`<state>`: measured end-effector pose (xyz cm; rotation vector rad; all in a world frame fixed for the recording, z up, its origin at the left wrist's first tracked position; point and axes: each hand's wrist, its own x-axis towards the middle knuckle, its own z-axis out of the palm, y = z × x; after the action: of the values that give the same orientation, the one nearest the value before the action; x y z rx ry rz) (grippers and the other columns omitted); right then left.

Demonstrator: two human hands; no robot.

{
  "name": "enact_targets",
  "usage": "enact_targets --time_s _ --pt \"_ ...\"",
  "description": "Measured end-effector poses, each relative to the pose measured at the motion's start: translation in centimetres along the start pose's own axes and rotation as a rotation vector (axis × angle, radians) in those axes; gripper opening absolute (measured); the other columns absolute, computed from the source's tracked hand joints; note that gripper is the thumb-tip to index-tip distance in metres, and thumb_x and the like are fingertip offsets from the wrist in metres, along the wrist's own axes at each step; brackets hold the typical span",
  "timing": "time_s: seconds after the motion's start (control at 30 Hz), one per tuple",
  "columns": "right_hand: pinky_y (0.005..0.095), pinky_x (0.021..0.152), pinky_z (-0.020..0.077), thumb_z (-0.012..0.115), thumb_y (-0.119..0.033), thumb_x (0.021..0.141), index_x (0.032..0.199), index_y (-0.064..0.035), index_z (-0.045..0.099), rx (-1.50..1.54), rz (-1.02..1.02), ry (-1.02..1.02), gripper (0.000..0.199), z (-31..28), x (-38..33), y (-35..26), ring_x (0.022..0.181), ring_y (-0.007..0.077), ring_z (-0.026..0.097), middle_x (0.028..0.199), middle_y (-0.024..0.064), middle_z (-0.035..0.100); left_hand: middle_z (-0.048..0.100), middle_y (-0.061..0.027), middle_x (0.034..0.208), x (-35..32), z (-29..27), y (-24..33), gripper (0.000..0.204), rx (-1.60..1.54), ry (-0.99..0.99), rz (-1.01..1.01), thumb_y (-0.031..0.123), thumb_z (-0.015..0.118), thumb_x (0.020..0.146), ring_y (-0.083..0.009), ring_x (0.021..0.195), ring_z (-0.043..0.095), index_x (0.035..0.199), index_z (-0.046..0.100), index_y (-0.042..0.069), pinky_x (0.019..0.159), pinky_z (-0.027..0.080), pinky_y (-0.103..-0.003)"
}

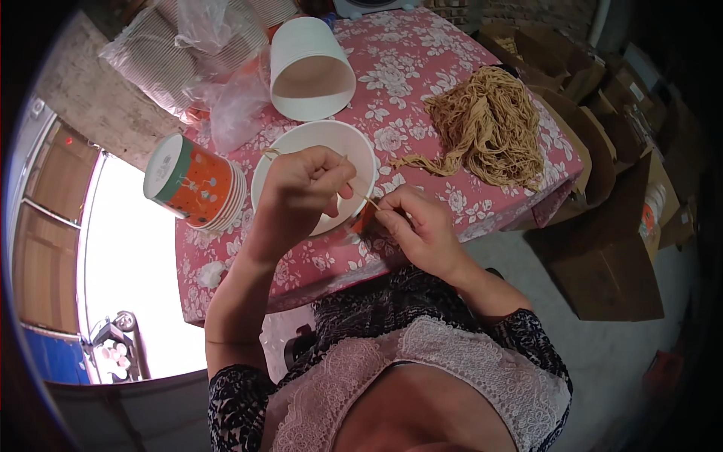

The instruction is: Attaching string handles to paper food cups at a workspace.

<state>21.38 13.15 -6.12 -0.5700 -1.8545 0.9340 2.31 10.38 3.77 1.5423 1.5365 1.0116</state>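
My left hand is raised over a round white tub, its fingers pinched together. Close by on the right, my right hand has thumb and forefinger closed on a thin tan cord. The cord stretches across the gap toward the left fingers, which hide its other end. Something orange shows below the cord, beside the right fingers; its shape is mostly hidden. A loose heap of tan cord lies on the table to the right, with one tail reaching toward the tub.
A stack of orange-and-green printed paper tubs leans at the left. Behind, a white tub lies tipped, its mouth facing me. Bagged stacked tubs stand far left on the floral tablecloth. Open cardboard boxes line the right.
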Motion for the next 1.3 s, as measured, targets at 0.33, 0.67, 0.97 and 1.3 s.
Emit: enact_targets --time_s 0.33,0.67,0.97,1.3 --pt "0.032 0.08 0.0482 0.06 0.003 0.088 0.094 0.0014 0.057 -0.099 -0.319 0.206 0.008 0.4 2.6 -1.2 0.093 0.0265 0.061 0.106 0.0164 0.062 0.065 -0.0104 0.091 -0.5 0.6 -0.6 0.016 0.732 0.037 0.745 0.003 0.065 0.076 -0.0294 0.079 0.066 0.091 0.066 -0.003 0.067 0.055 -0.036" --pt "0.033 0.07 0.0504 0.062 0.005 0.086 0.097 -0.0002 0.057 0.06 -0.294 0.138 0.012 1.0 2.6 0.2 0.079 0.0274 0.062 0.099 0.0142 0.061 0.064 -0.017 0.087 -2.0 1.9 0.7 0.008 0.391 0.117 0.327 0.005 0.057 0.091 -0.0324 0.076 0.066 0.092 0.063 -0.001 0.064 0.051 -0.038" --pt "0.029 0.061 0.0476 0.066 0.006 0.084 0.098 -0.0011 0.061 0.0 -0.384 0.225 0.016 1.3 2.0 0.3 0.074 0.021 0.06 0.088 0.011 0.058 0.062 -0.0149 0.087 -2.6 1.3 -1.7 0.011 0.41 0.099 0.661 -0.006 0.06 0.085 -0.0298 0.068 0.064 0.093 0.059 0.001 0.06 0.05 -0.035" --pt "0.0255 0.056 0.0429 0.067 0.004 0.085 0.096 0.0006 0.061 0.122 -0.153 0.269 0.013 2.5 1.3 0.0 0.067 0.0129 0.054 0.081 0.0075 0.056 0.062 -0.0133 0.094 -3.2 1.8 -2.4 0.027 0.259 0.073 0.669 -0.013 0.061 0.081 -0.0281 0.072 0.062 0.097 0.045 0.002 0.057 0.05 -0.034"
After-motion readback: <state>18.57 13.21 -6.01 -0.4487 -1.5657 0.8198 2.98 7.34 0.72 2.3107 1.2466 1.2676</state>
